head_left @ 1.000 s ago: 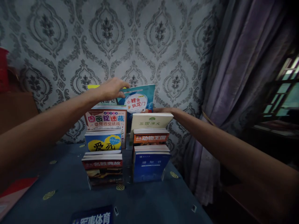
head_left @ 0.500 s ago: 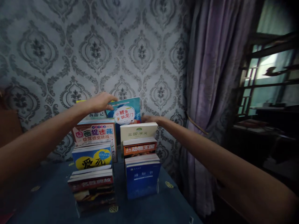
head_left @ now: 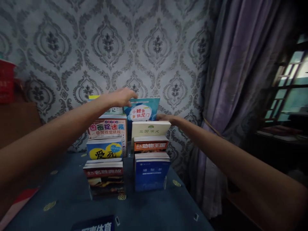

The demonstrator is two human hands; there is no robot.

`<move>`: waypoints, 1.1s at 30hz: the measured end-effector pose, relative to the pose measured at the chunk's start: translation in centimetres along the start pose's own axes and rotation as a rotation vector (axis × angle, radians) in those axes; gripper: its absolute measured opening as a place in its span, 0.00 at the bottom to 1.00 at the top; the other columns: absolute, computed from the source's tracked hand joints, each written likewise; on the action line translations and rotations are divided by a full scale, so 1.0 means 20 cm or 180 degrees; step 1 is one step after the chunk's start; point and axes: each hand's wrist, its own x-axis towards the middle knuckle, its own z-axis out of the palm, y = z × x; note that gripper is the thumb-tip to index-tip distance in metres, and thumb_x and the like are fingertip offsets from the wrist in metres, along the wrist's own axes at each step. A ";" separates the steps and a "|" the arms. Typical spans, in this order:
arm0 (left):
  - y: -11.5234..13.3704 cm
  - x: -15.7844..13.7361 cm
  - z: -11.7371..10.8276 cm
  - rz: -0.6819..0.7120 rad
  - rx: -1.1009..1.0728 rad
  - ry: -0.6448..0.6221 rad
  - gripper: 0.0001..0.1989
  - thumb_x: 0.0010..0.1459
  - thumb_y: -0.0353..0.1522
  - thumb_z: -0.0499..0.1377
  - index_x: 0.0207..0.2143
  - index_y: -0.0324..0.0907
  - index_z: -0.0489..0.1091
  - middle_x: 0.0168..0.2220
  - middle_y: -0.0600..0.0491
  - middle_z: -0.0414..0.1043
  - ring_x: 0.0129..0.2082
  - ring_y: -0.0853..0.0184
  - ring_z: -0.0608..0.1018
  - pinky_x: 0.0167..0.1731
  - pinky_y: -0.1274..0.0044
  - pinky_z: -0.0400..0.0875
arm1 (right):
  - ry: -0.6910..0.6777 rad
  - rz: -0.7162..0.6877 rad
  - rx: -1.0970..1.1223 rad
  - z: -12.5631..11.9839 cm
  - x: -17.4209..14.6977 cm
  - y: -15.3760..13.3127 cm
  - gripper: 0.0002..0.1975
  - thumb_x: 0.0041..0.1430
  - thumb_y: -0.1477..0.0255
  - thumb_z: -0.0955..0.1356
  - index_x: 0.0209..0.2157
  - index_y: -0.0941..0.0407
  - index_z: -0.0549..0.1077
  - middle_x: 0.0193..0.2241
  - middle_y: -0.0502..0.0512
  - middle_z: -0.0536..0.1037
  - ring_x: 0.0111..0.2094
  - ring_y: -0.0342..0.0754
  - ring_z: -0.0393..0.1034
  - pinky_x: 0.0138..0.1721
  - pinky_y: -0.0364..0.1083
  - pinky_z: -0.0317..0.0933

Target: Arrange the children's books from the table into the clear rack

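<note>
Okay, on the left I see a row of books (head_left: 106, 173) standing up on the dark blue table (head_left: 154, 211). Just above its back end, I have the left hand (head_left: 130, 98) pinching the top left corner of a teal book (head_left: 141, 112), thumb in front. That book stands at the back, behind a cream book (head_left: 150, 129). Next, my right hand (head_left: 167, 118) is by the teal book's right edge; its fingertips are blurry, so I can't tell if they pinch. Farthest right hangs a purple curtain (head_left: 233, 96).

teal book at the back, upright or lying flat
Upright: the teal book shows its front cover, top edge above the cream book.
</note>
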 end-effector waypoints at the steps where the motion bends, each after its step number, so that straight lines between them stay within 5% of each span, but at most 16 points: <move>1: 0.01 0.00 0.00 0.0005 -0.0024 0.0001 0.21 0.54 0.33 0.60 0.52 0.46 0.72 0.45 0.48 0.77 0.42 0.60 0.75 0.39 0.73 0.65 | -0.0030 0.0070 -0.0023 -0.01 -0.02 -0.01 0.05 0.44 0.77 0.73 0.24 0.67 0.77 0.19 0.54 0.79 0.24 0.42 0.68 0.31 0.43 0.62; 7: 0.07 0.02 0.01 0.0063 -0.0083 0.0103 0.24 0.53 0.30 0.60 0.54 0.47 0.70 0.48 0.49 0.77 0.46 0.59 0.74 0.41 0.73 0.65 | 0.0090 0.0062 -0.0022 -0.02 -0.10 -0.06 0.11 0.42 0.70 0.74 0.29 0.63 0.79 0.27 0.56 0.82 0.30 0.44 0.72 0.35 0.43 0.64; 16: 0.07 0.03 0.03 0.0107 0.0041 0.0058 0.22 0.55 0.28 0.58 0.54 0.45 0.69 0.48 0.48 0.76 0.45 0.60 0.75 0.41 0.74 0.66 | 0.0169 0.0179 -0.0024 -0.05 -0.10 -0.04 0.17 0.32 0.62 0.79 0.23 0.59 0.79 0.22 0.54 0.80 0.27 0.47 0.72 0.34 0.46 0.66; 23: 0.08 0.02 0.04 -0.0182 0.0232 -0.0145 0.23 0.63 0.36 0.52 0.60 0.47 0.62 0.48 0.46 0.75 0.44 0.57 0.74 0.41 0.71 0.65 | 0.0129 0.0097 0.0243 0.00 -0.13 -0.04 0.16 0.37 0.65 0.77 0.27 0.62 0.79 0.27 0.57 0.82 0.30 0.46 0.73 0.38 0.45 0.64; 29: 0.02 0.01 0.08 -0.0153 0.0508 0.0460 0.22 0.62 0.44 0.55 0.57 0.50 0.67 0.57 0.44 0.66 0.58 0.49 0.63 0.54 0.63 0.58 | 0.0154 -0.0003 0.0412 0.05 -0.17 -0.05 0.15 0.42 0.68 0.75 0.30 0.64 0.78 0.28 0.59 0.82 0.30 0.46 0.72 0.37 0.44 0.63; 33: -0.04 -0.01 0.09 -0.0429 0.0255 0.0102 0.36 0.56 0.50 0.59 0.64 0.52 0.55 0.55 0.44 0.69 0.56 0.48 0.66 0.54 0.61 0.58 | 0.0354 -0.0031 0.0548 0.05 -0.14 -0.03 0.16 0.35 0.69 0.78 0.27 0.63 0.78 0.22 0.55 0.80 0.26 0.45 0.71 0.32 0.43 0.63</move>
